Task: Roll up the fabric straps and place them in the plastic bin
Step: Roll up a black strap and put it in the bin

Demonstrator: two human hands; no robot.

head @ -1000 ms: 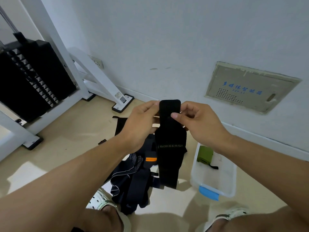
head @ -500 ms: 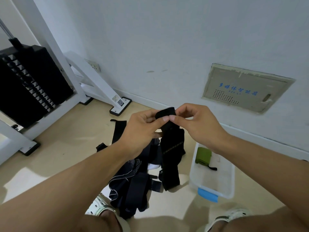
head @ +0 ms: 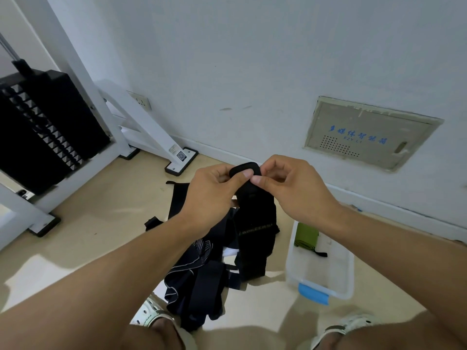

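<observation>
- My 2 hands are raised in front of me, above a tan floor (head: 106, 218) and close to a pale wall.
- My left hand (head: 212, 195) and right hand (head: 290, 188) meet at the top end of a black fabric strap (head: 255, 231). On each hand the thumb and fingers (head: 246, 176) are curled and pinch that end.
- The strap's top end looks folded over into a small first turn between my fingertips. The rest hangs straight down, unrolled, with pale lettering across it that is too blurred to read.
- Beneath my hands, on the floor, lies a heap of dark straps (head: 202, 271), tangled and not rolled. I cannot count them.
- To my right, on the floor, just beside the heap, sits a clear plastic bin (head: 346, 274) with a blue latch on its near end.
- Inside the bin, at the far end, lies 1 green rolled strap (head: 307, 234) with a thin black tail. The rest of the bin shows bare plastic.
- My judgement: the task is at an early stage. 1 roll is stowed, the black strap is barely begun, and the heap is still to be rolled and placed.
- At the left stands a white-framed weight machine (head: 48, 127), well apart from the straps.
</observation>
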